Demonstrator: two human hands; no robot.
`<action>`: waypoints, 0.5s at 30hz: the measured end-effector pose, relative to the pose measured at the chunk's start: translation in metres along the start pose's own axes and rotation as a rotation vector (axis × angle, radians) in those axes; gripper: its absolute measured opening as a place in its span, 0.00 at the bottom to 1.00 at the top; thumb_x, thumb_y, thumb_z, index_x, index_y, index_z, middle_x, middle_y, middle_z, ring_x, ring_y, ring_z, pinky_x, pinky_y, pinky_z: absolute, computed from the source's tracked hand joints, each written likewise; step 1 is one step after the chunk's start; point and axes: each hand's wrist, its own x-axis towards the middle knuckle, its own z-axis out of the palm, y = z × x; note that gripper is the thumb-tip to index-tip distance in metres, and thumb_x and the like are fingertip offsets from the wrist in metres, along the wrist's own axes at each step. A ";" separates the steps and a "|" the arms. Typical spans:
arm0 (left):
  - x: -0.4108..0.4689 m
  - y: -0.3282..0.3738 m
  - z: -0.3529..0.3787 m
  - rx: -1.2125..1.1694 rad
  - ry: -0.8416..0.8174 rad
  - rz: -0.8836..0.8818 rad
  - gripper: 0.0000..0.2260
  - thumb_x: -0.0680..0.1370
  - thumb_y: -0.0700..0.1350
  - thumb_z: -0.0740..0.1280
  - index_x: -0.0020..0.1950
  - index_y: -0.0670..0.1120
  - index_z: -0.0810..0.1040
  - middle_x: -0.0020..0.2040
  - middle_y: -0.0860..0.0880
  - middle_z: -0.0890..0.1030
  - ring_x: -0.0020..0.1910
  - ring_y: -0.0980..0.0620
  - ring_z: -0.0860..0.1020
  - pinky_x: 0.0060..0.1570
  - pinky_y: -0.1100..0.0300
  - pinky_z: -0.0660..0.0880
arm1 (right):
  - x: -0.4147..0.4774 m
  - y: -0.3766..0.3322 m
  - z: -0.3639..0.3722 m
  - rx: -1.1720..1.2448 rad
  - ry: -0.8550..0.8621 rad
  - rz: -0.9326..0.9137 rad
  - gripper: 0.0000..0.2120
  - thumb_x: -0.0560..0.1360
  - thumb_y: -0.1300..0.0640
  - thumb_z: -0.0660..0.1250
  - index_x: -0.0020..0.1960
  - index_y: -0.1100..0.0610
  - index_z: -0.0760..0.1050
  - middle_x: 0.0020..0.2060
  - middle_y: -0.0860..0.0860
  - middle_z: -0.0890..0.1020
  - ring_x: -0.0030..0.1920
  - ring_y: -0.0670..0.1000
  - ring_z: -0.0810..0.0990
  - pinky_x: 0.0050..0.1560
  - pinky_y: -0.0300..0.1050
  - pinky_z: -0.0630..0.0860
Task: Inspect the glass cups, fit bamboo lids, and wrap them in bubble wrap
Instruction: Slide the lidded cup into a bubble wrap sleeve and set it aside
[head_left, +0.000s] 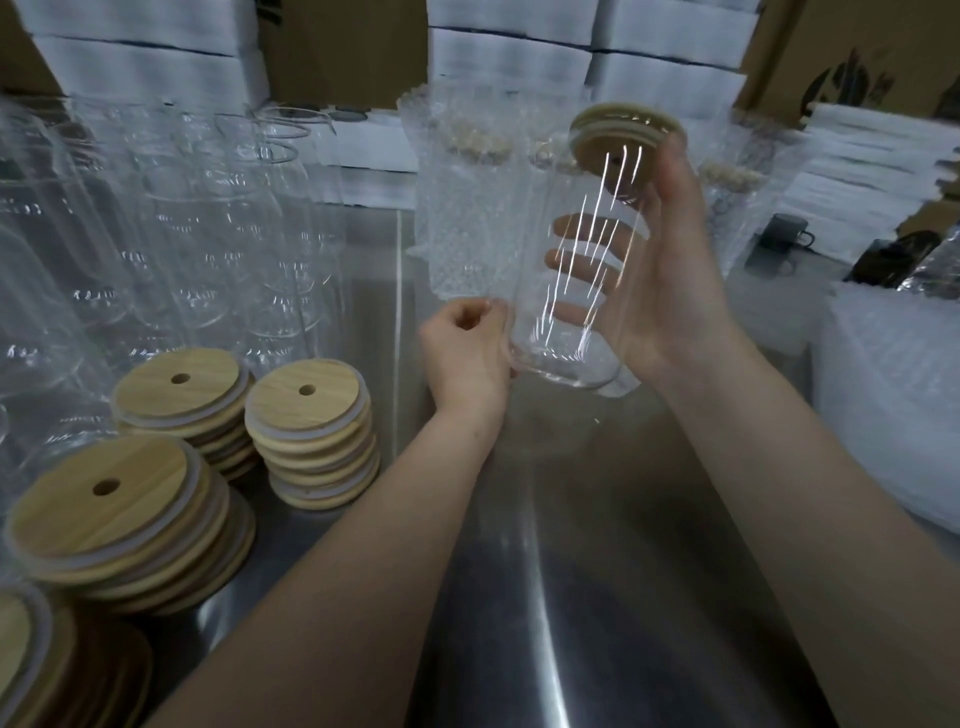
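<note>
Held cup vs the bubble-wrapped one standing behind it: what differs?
The held cup is bare clear glass; the wrapped cup is covered in bubble wrap. The held cup is tilted in the air, gripped by the right hand and left hand; the wrapped cup stands upright on the steel table. The held cup's bamboo lid shows plainly; the wrapped cup's only dimly. Both are lidded.

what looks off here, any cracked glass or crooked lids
No crack shows in the held glass cup, and its bamboo lid looks seated. Only the near lid stack slumps, its lids fanned sideways.
</note>
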 end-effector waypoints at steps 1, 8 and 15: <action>0.000 0.000 0.000 0.018 0.003 0.036 0.06 0.75 0.39 0.70 0.38 0.43 0.80 0.25 0.55 0.76 0.23 0.61 0.71 0.27 0.67 0.69 | 0.001 0.001 0.000 -0.016 0.038 -0.009 0.26 0.76 0.32 0.58 0.66 0.48 0.73 0.52 0.51 0.82 0.49 0.52 0.84 0.48 0.55 0.80; -0.003 0.000 0.000 0.200 -0.031 0.253 0.04 0.73 0.42 0.74 0.42 0.46 0.80 0.32 0.54 0.75 0.30 0.62 0.72 0.36 0.67 0.72 | 0.002 -0.001 0.000 0.122 0.262 -0.026 0.25 0.78 0.34 0.58 0.69 0.46 0.68 0.59 0.50 0.79 0.56 0.50 0.81 0.58 0.59 0.75; -0.012 0.000 0.001 0.215 -0.166 0.286 0.14 0.71 0.36 0.72 0.52 0.51 0.77 0.44 0.51 0.77 0.39 0.51 0.75 0.43 0.57 0.77 | 0.007 0.006 -0.003 0.217 0.353 -0.096 0.29 0.79 0.39 0.61 0.75 0.46 0.56 0.61 0.47 0.74 0.62 0.52 0.76 0.67 0.68 0.67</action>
